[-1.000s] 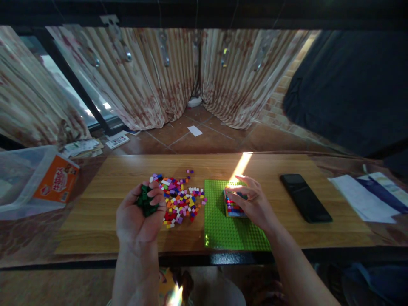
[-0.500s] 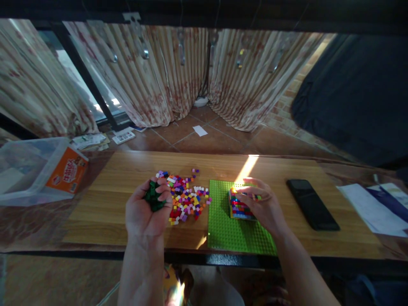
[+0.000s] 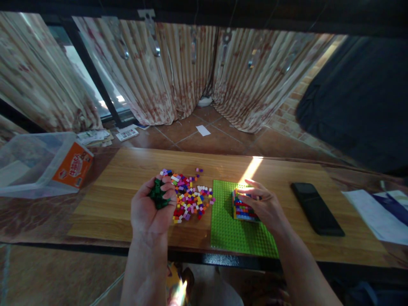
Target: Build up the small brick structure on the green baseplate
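Observation:
My left hand point(image 3: 153, 208) is cupped palm up with its fingers curled round several dark green toy bricks point(image 3: 158, 193). It is held at the left of a pile of small loose bricks point(image 3: 193, 199) in many colours. My right hand point(image 3: 263, 204) reaches over a block built of coloured bricks point(image 3: 244, 211), which stands on a green studded baseplate point(image 3: 221, 231). Thumb and fingertips meet close together at the block's top; whatever is between them is too small to make out. The hand covers the block's right part.
A black phone point(image 3: 317, 208) lies on the wooden table point(image 3: 105, 204) to the right, with papers point(image 3: 371, 208) beyond it. At the far left stands a clear plastic bin point(image 3: 38, 165) with an orange label. A bright sun strip crosses the table behind the baseplate.
The whole view has shifted slightly, so things appear a little further right. My left hand still holds the green bricks, and my right hand stays at the top of the block.

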{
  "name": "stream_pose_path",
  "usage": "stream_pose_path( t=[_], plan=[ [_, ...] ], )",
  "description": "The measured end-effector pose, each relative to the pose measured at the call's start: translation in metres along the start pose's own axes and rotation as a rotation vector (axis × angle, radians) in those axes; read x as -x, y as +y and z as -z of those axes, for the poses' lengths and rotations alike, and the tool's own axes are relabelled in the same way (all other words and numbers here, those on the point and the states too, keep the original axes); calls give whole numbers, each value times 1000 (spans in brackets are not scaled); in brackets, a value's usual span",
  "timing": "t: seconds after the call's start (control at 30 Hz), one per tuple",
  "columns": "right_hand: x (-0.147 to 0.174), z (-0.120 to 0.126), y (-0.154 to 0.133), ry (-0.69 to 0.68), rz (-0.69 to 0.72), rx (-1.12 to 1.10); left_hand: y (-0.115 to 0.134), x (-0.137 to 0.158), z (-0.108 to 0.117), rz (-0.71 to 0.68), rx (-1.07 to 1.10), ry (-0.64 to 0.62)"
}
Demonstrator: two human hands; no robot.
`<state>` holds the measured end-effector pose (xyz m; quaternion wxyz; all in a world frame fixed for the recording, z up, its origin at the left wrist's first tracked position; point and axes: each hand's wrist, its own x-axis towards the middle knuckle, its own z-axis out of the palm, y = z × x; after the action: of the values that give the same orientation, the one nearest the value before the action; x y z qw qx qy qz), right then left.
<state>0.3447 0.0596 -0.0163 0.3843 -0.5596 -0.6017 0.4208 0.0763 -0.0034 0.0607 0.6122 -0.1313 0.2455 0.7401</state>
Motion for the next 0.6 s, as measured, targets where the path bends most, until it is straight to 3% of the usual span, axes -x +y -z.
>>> stream_pose_path(
  t=[0.1, 0.27, 0.6],
  plan=[
    [1, -1, -3, 6, -94, -114, 0, 0, 0, 1, 0, -4],
    [2, -2, -13, -71, -366, -268, -1, 1, 0, -2, 3, -13],
    [-2, 0, -15, -115, -436, -354, 1, 1, 0, -3, 17, -6]
  ],
)
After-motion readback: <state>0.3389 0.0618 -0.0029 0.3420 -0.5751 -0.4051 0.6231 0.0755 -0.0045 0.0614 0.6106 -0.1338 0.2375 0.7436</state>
